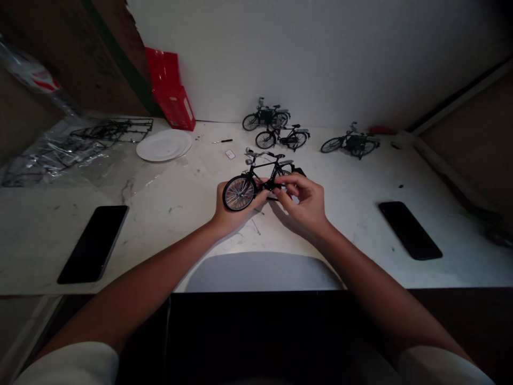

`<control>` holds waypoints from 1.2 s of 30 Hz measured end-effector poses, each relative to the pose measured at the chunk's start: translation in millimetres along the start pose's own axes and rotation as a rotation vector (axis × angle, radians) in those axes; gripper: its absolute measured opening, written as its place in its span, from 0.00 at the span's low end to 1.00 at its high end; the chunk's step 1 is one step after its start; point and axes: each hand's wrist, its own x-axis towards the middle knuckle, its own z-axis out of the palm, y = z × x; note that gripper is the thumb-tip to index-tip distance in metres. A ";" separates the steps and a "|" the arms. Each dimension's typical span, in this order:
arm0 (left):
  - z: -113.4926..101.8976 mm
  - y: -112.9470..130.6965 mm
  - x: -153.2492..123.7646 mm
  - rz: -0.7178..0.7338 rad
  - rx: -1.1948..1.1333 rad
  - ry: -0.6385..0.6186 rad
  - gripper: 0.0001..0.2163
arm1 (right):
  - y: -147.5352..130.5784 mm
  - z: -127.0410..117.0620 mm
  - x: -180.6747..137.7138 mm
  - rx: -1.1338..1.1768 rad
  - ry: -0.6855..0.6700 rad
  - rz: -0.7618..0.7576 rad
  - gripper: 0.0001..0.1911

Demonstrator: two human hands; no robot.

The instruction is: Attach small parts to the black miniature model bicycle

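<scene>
At frame centre, the left hand (pixel 227 209) grips the model bike (pixel 256 181) by its front wheel; the right hand (pixel 305 203) pinches near the cranks. Best keep the frame steady, fingertips light.

Short white sleeves, bare forearms.

My right hand (pixel 305 204) hides the small black model bicycle's (pixel 256 182) rear wheel; my left palm (pixel 229 209) covers its front wheel's underside.
</scene>
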 end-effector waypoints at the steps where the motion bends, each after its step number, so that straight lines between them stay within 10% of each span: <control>1: -0.1 0.3 0.0 0.003 0.002 0.000 0.11 | -0.5 0.1 0.2 0.003 0.003 0.013 0.06; 36: -2.5 -2.6 5.0 0.033 0.024 -0.007 0.15 | 10.3 1.4 1.3 0.123 0.034 0.178 0.06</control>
